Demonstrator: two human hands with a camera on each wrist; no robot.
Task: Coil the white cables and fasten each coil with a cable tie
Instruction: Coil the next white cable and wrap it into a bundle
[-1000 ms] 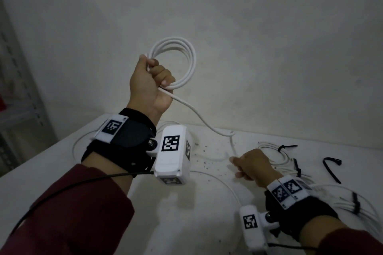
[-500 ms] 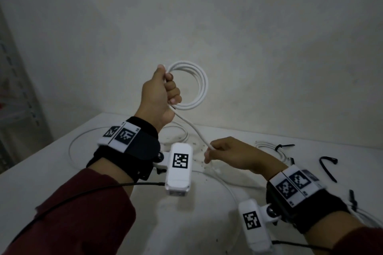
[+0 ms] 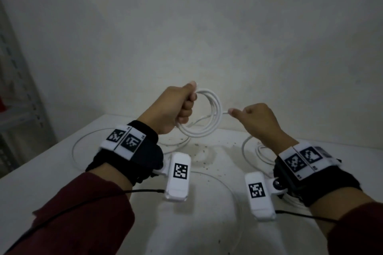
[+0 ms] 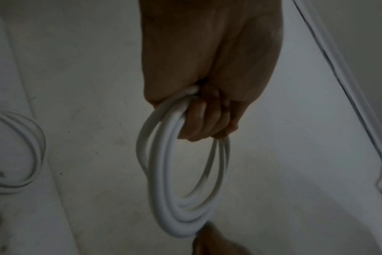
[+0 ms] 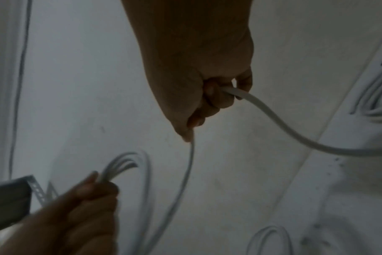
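Note:
My left hand point(image 3: 178, 105) is raised above the white table point(image 3: 62, 167) and grips a coil of white cable point(image 3: 209, 118) of several loops. The left wrist view shows the fingers point(image 4: 209, 120) curled round the top of the coil point(image 4: 164, 172). To the right, my right hand point(image 3: 255, 118) holds the same cable's loose run point(image 5: 273, 119) in a closed fist, level with the coil. The cable leaves the fist and drops to the table. Black ties are not visible in the head view.
More white cable point(image 3: 83, 147) lies in wide loops on the table at the left and in front. Other cable loops point(image 3: 261, 153) lie behind my right wrist. A metal shelf point(image 3: 18, 109) stands at the far left. A plain wall rises behind the table.
My left hand has come down with the coil, nearer the table. My right hand has risen from the tabletop, carrying the cable up to the right of the coil.

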